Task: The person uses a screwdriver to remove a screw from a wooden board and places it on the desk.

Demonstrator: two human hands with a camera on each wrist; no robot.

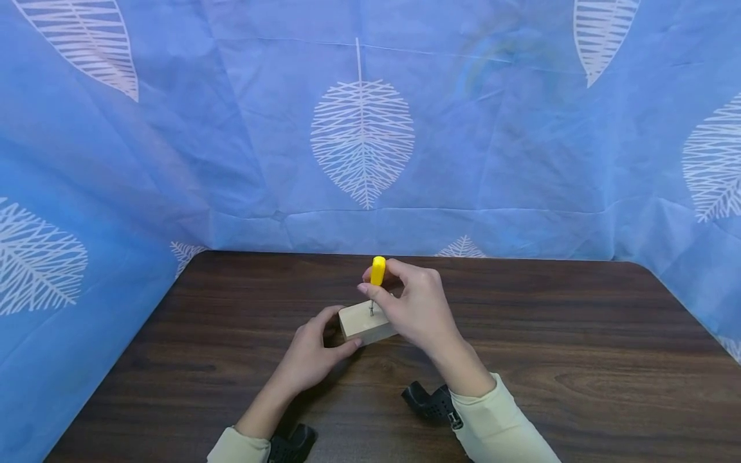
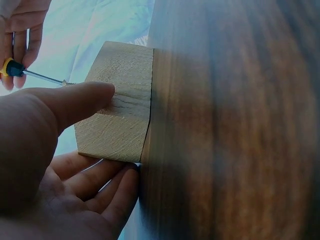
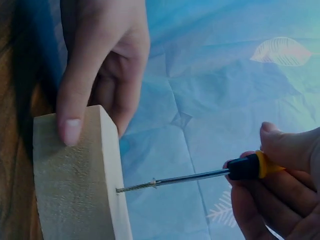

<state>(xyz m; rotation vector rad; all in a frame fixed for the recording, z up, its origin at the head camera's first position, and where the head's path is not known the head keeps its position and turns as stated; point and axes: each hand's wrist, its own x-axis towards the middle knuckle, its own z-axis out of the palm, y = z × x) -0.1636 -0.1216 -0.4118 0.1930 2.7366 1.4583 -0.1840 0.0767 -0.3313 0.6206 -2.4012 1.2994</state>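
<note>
A pale wooden block [image 1: 368, 329] lies on the dark table. My left hand [image 1: 315, 350] holds its left end, thumb on the near side and fingers behind. Between thumb and fingers, my right hand [image 1: 419, 305] grips a screwdriver [image 1: 377, 271] with a yellow and black handle, held upright over the block. In the right wrist view, the screwdriver's metal shaft meets the head of a screw [image 3: 137, 187]. The screw's tip is in the block's top face, and much of its threaded length shows above the wood.
The brown wood-grain table [image 1: 550, 334] spreads around the hands. Behind it and at the sides hangs a blue cloth [image 1: 260, 141] with white leaf prints. Black devices [image 1: 428, 404] are strapped at both wrists by the cream sleeves.
</note>
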